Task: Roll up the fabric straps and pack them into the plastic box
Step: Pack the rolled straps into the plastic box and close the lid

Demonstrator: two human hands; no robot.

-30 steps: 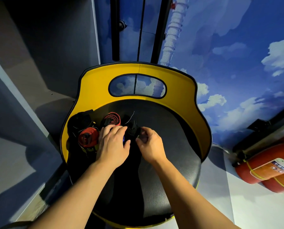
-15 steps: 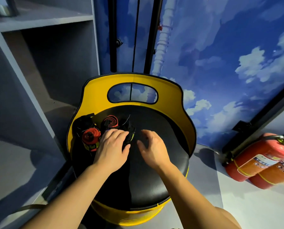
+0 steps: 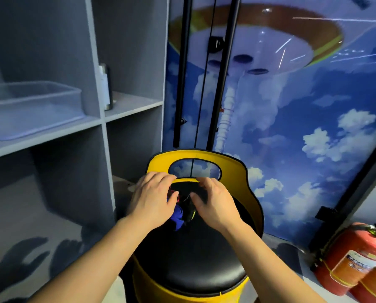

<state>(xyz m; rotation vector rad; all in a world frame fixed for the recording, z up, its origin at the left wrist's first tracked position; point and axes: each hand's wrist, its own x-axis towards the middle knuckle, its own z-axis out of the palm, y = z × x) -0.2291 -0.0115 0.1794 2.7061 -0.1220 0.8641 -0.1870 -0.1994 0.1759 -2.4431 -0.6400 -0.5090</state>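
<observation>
Both my hands are raised above the black seat of the yellow stool, cupped around a bundle of rolled fabric straps. Black rolls, a bit of red and a blue piece show between the palms. My left hand holds the bundle's left side with fingers curled over the top. On the right side my right hand grips it, thumb in front. Most of the straps are hidden by the hands. A clear plastic box stands on the grey shelf at the upper left, with nothing visible inside.
The grey shelving unit fills the left, with a bottle in the compartment beside the box. The stool's yellow backrest rises behind my hands. Two red fire extinguishers lie on the floor at the lower right. A blue sky mural covers the wall.
My hands have gathered the straps off the seat and lifted them together. The view has tilted up, so the shelf with the plastic box has come into sight.
</observation>
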